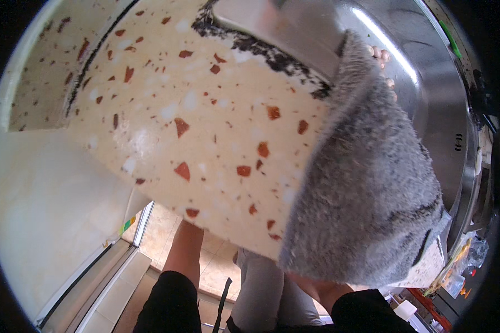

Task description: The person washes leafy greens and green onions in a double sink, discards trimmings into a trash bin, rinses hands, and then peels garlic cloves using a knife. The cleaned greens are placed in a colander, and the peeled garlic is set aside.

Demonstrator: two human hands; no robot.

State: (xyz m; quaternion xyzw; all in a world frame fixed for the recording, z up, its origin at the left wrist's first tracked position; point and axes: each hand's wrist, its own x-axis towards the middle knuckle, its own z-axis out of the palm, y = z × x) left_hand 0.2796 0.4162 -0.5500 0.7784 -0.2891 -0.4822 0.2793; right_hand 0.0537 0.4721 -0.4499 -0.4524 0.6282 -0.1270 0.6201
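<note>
A grey plush cloth (358, 175) lies across the right part of the speckled countertop (216, 137) and over the near edge of the stainless steel sink (437, 95). My right forearm (316, 287) runs in beneath the cloth's near end. Past the far edge of the cloth, what look like the fingertips of my right hand (379, 55) show against the sink's steel; the cloth hides the rest of that hand. My left forearm (187, 245) passes under the counter's front edge, and my left hand is out of view.
Dark, worn sealant (271, 54) borders the near-left rim of the sink. A pale wall (58, 191) stands at the left. Beyond the sink's right end lie clear plastic packaging (477, 252) and a green strip (450, 38). Below the counter are floor tiles (216, 262) and my legs (260, 291).
</note>
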